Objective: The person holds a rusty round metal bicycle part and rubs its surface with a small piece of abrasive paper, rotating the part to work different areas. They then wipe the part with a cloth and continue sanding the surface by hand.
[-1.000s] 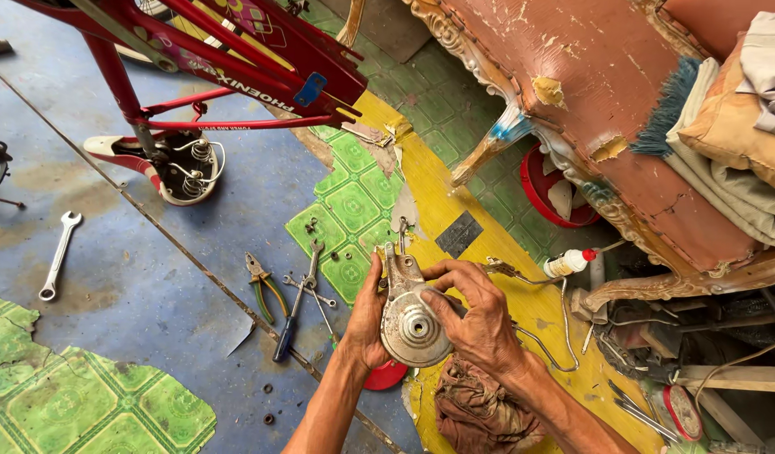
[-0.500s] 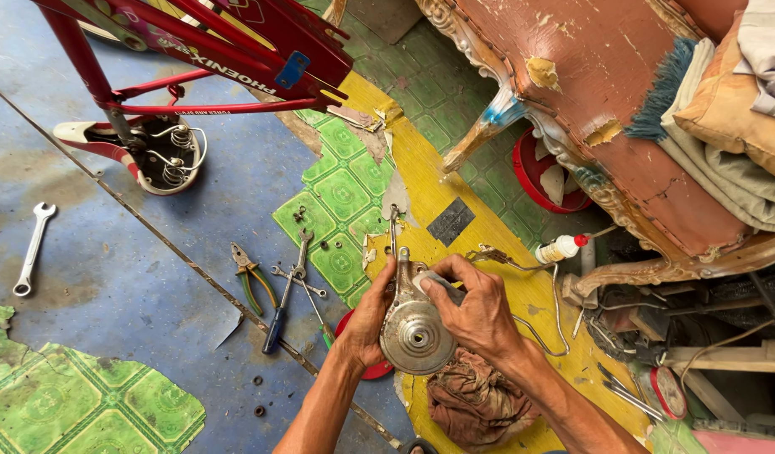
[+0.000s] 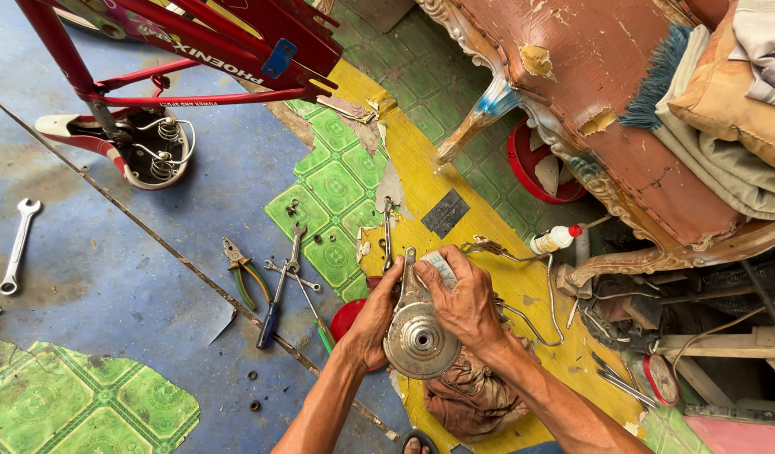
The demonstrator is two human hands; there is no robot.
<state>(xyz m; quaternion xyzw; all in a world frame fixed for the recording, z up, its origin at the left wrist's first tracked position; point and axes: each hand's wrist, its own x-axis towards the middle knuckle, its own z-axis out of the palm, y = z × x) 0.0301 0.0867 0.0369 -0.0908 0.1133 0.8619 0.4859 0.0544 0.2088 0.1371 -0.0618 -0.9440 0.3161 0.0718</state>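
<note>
- A round metal hub part (image 3: pixel 420 337), dull silver with a hole at its centre and a flat arm sticking up toward the far side, is held low in the middle of the view, above the yellow floor strip (image 3: pixel 421 172).
- The left hand (image 3: pixel 372 324) grips the disc's left edge, fingers curled round the rim and thumb against the arm.
- The right hand (image 3: pixel 465 303) closes on the right side of the disc, fingers bent over the top of the arm, where a small pale block (image 3: pixel 442 267) shows between the fingertips.
- Just below the disc lies a crumpled brown rag (image 3: pixel 471 397), partly under the right forearm.
- A red round lid or dish (image 3: pixel 347 320) peeks out behind the left wrist.
- Left of the hands, on the blue floor, lie pliers with green and orange handles (image 3: pixel 240 271), a dark-handled screwdriver (image 3: pixel 274 304), and a slim wrench (image 3: pixel 297 243) crossing them.
- Small nuts and washers (image 3: pixel 319 238) are scattered on the green patterned tile (image 3: pixel 337 189) beyond those tools.
- A silver spanner (image 3: pixel 18 245) lies well apart at the far left.
- A bent wire bracket (image 3: pixel 530 307) lies right of the hands, near a small white bottle with a red cap (image 3: pixel 553 240).
- A red bicycle frame (image 3: pixel 194 46) stands at the far left, its saddle (image 3: pixel 135 147) upside down on the floor.
- A worn reddish wooden seat (image 3: pixel 623 109) with piled cloth fills the far right.
</note>
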